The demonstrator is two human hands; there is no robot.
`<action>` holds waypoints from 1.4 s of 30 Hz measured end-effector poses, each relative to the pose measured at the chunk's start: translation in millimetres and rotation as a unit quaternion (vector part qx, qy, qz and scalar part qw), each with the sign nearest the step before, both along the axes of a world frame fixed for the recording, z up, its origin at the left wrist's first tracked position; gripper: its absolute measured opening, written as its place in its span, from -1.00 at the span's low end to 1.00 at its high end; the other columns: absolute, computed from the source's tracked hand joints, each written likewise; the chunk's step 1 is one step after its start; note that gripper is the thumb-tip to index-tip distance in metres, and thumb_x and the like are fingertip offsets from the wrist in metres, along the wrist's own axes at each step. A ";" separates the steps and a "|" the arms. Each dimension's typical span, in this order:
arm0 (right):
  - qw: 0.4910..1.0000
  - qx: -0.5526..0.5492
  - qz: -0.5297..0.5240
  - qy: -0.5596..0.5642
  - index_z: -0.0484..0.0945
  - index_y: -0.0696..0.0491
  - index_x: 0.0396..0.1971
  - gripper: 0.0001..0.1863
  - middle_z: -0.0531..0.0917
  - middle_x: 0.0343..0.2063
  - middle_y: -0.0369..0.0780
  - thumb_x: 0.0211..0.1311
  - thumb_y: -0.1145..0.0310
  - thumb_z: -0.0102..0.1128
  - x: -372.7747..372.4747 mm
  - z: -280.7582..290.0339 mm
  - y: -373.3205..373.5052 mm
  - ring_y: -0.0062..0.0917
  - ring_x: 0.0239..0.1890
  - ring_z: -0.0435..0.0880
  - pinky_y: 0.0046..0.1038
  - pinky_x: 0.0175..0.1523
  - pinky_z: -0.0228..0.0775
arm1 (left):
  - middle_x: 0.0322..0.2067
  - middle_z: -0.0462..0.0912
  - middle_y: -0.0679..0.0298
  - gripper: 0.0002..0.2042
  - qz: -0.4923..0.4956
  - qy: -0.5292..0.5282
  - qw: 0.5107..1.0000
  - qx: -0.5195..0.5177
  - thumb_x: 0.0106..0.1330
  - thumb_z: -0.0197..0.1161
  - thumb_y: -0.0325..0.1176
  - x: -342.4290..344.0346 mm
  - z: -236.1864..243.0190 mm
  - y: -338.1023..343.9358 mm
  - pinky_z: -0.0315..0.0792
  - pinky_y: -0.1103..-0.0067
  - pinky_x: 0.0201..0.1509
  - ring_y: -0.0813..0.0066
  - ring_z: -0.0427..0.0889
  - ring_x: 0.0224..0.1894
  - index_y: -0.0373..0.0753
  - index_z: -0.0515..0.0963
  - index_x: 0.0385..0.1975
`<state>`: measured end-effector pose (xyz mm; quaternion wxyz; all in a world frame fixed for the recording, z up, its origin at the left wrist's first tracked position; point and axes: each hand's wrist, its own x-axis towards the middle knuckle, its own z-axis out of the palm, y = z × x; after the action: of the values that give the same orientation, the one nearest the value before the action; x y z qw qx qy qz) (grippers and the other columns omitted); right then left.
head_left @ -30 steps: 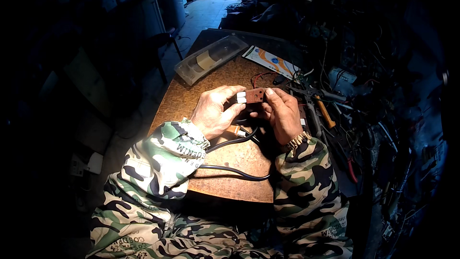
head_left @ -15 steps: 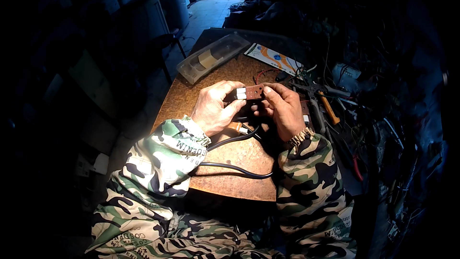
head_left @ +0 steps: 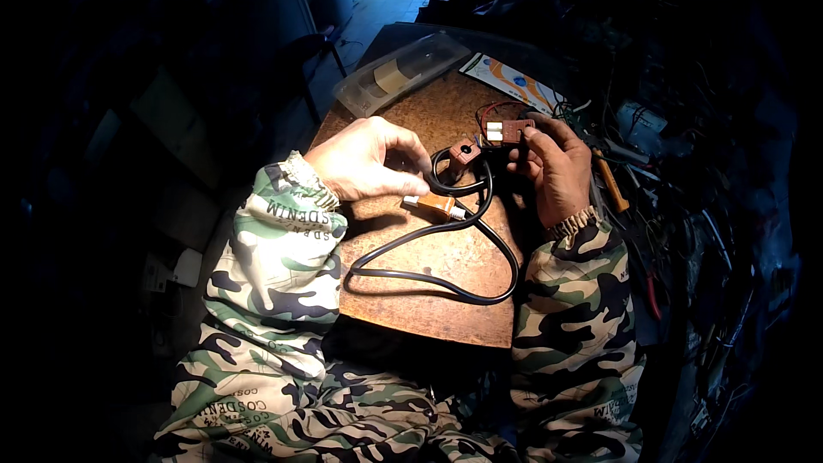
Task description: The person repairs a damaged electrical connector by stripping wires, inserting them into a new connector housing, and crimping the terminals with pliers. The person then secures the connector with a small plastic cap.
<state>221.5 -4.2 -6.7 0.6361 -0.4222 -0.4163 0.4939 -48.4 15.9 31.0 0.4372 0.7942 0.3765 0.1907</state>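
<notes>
Between my right hand's (head_left: 557, 163) thumb and fingers is a brown plastic connector block (head_left: 516, 129) with two pale ends facing left. My left hand (head_left: 369, 159) is empty, its thumb and fingers apart in a loose curve. Just right of its fingertips, a second brown block with a dark round hole (head_left: 464, 153) sits by a coil of black cable (head_left: 437, 273), which loops across the table toward me. Below the left fingertips lies a small orange piece with whitish ends (head_left: 435, 205); its kind is unclear.
The worn brown tabletop (head_left: 411, 317) carries a clear plastic tray (head_left: 403, 73) at the far left and a white-and-orange flat packet (head_left: 514, 81) behind my right hand. Orange-handled tool (head_left: 612, 184), red handle (head_left: 653, 296) and tangled wires crowd the right side.
My left hand has let go of the brown block and drawn away to the left, opening. My right hand keeps hold of it. The second brown block and more cable now show.
</notes>
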 end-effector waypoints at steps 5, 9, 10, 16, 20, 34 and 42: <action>1.000 -0.002 0.006 -0.002 0.43 0.36 0.06 -0.58 0.65 -0.21 -0.02 0.24 0.52 0.23 -1.7 -2.3 3.9 -0.45 -0.37 0.71 -0.45 -0.28 0.67 | -0.29 0.62 0.13 -0.47 -0.074 0.191 0.963 0.174 -0.02 0.58 -0.04 12.8 -6.2 -10.4 0.50 0.38 -0.11 0.19 0.62 -0.20 -0.28 0.67 -0.12; 0.999 0.020 0.014 -0.037 0.44 0.37 -0.03 -0.60 0.63 -0.21 -0.02 0.12 0.63 0.27 0.8 -2.5 3.7 -0.38 -0.29 0.73 -0.41 -0.19 0.70 | -0.39 0.57 0.19 -0.56 -0.046 0.187 0.968 0.161 0.02 0.54 -0.06 24.7 -6.1 -13.9 0.42 0.36 -0.13 0.20 0.56 -0.17 -0.22 0.70 -0.18; 0.999 0.023 0.017 -0.039 0.44 0.36 -0.02 -0.59 0.63 -0.20 -0.03 0.11 0.63 0.28 0.6 -6.7 3.7 -0.38 -0.26 0.72 -0.41 -0.17 0.69 | -0.40 0.56 0.19 -0.60 -0.051 0.157 0.969 0.184 0.04 0.53 -0.10 24.2 -10.5 -14.1 0.41 0.35 -0.14 0.19 0.55 -0.18 -0.22 0.71 -0.19; 0.997 0.033 0.039 -0.060 0.55 0.30 -0.02 -0.59 0.69 -0.14 -0.07 0.08 0.65 0.37 -4.1 -1.3 0.7 -0.47 -0.15 0.72 -0.47 -0.02 0.65 | -0.31 0.74 0.21 -0.71 0.018 0.019 0.991 0.133 0.26 0.41 -0.28 15.7 9.1 -20.2 0.54 0.56 -0.12 0.50 0.70 -0.25 -0.29 0.62 -0.11; 0.996 0.042 0.042 -0.073 0.51 0.32 0.03 -0.55 0.69 -0.12 -0.05 0.09 0.65 0.36 -2.9 -1.5 -1.2 -0.42 -0.14 0.73 -0.45 0.01 0.65 | -0.22 0.70 0.24 -0.71 0.081 -0.094 0.989 0.085 0.31 0.33 -0.50 20.6 1.9 -16.7 0.58 0.64 -0.12 0.57 0.68 -0.24 -0.40 0.57 0.01; 0.998 0.032 0.062 0.005 0.34 0.40 0.17 -0.53 0.62 -0.05 0.05 0.29 0.56 0.12 1.3 -4.0 -0.1 -0.34 -0.15 0.73 -0.42 -0.06 0.68 | -0.25 0.69 0.17 -0.61 0.054 0.009 0.998 0.044 0.46 0.14 -0.29 4.8 -15.4 7.4 0.51 0.57 -0.12 0.54 0.62 -0.20 -0.48 0.47 0.12; 0.999 0.028 0.038 0.002 0.34 0.42 0.15 -0.55 0.61 -0.07 0.07 0.33 0.50 0.12 2.8 -2.7 -2.3 -0.34 -0.18 0.74 -0.44 -0.12 0.69 | -0.14 0.68 0.02 -0.66 -0.054 0.087 0.993 0.052 0.35 0.13 -0.42 1.3 -15.3 8.7 0.51 0.45 0.07 0.35 0.65 -0.05 -0.43 0.50 0.08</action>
<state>224.3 -6.5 -9.5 0.6292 -0.3869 -0.4441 0.5071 -47.1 24.7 15.7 0.3708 0.8485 0.3593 0.1161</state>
